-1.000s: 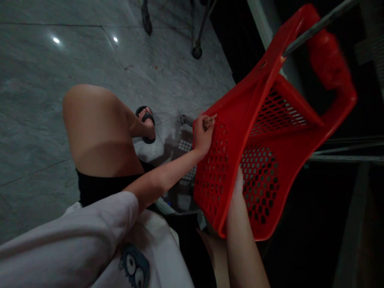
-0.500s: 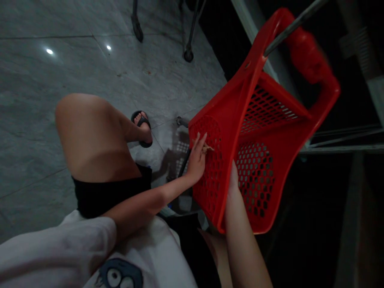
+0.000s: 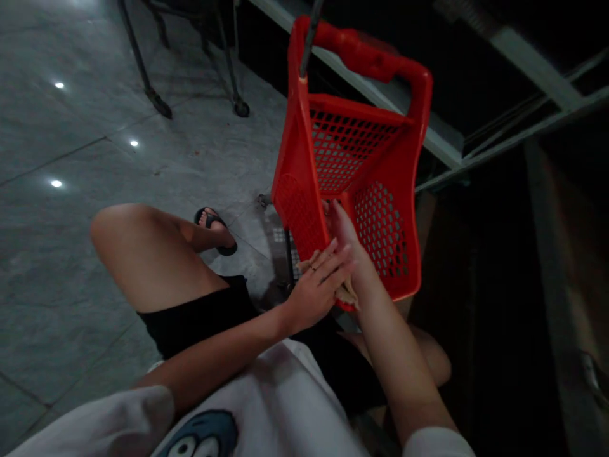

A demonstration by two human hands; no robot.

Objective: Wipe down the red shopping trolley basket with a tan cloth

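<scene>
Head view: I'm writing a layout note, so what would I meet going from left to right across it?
Lowest bright spot on the floor → bare bent knee → black sandal → red basket.

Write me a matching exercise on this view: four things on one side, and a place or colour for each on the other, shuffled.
Things
1. basket
2. sandal
3. cartoon print
4. right hand

Places and colours
A. on the front of the white shirt
B. reaching into the open mouth of the basket
C. bright red
D. on a foot

Right pairs: 1-C, 2-D, 3-A, 4-B
</scene>
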